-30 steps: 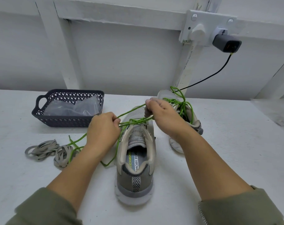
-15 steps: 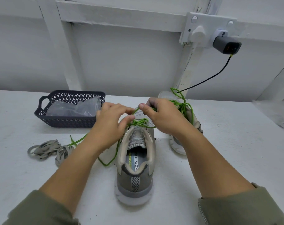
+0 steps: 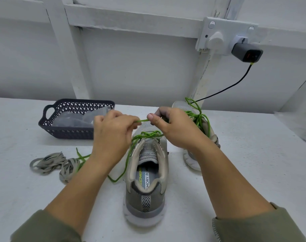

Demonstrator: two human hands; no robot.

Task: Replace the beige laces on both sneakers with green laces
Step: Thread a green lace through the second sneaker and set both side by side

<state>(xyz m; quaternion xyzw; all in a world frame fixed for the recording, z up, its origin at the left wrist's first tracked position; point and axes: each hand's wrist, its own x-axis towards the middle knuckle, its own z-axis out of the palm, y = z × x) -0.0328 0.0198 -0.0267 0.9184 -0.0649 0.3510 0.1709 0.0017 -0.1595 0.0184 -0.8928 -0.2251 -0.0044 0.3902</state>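
1. Half a second ago the fingers of the two hands were touching. Now the left hand [image 3: 112, 135] and the right hand [image 3: 175, 130] sit a little apart in the middle of the frame.
2. A short bit of the thin green lace [image 3: 143, 120] is pulled straight across the gap between them.
3. Each hand pinches that lace with curled fingers and thumb.
4. Under the hands stands the grey and beige sneaker [image 3: 147, 180], in the lower middle of the frame.
5. It has not moved. Its long side runs up and down the frame, heel at the bottom, toe at the top.
6. The rest of the green lace crosses the top of the sneaker and hangs down its left side onto the white table [image 3: 253, 163].
7. The second sneaker [image 3: 192, 159] is just right of the first, mostly hidden behind the right hand, with another green lace [image 3: 199, 117] bunched on top.
8. The flat beige laces [image 3: 49, 163] lie in a heap at the left, beside the left arm.
9. The dark plastic basket [image 3: 68, 131] sits at the upper left, near the wall.
10. Bare table lies to the right of the sneakers and along the bottom left.
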